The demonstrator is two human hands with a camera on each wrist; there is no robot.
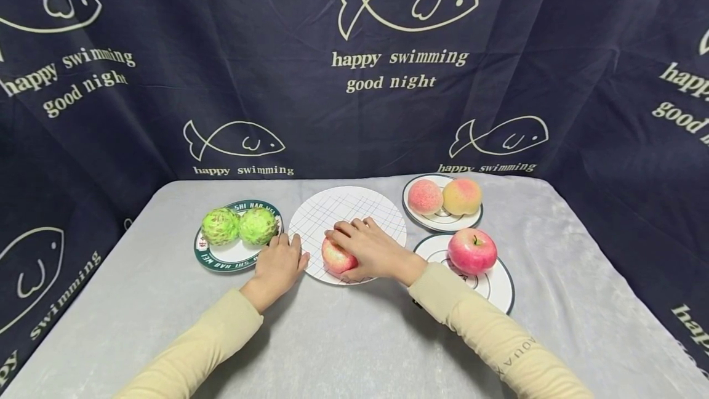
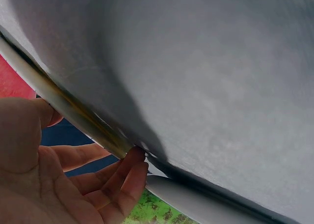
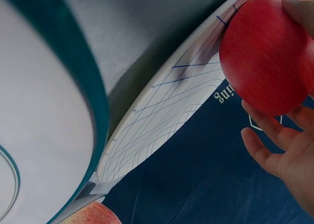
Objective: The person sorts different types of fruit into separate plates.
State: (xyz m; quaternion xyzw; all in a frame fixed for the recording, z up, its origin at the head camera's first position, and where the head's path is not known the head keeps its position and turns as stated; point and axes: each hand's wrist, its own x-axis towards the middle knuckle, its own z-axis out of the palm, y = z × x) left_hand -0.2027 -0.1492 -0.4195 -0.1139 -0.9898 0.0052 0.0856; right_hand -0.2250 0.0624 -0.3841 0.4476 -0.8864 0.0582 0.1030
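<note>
In the head view, my right hand grips a red-and-pale apple over the white grid-patterned plate. From the right wrist, the apple shows red and round, close over the plate's grid face, with thumb and fingers of the hand about it. My left hand rests at the grid plate's left edge, beside the green-rimmed oval plate. In the left wrist view, the fingertips of this hand are right at the plate's rim, fingers loosely extended.
Two green knobbly fruits sit on the oval plate. At the back right, two peaches lie on a dark-rimmed plate. Nearer, another apple rests on a ringed plate, partly behind my right sleeve. Grey cloth covers the table.
</note>
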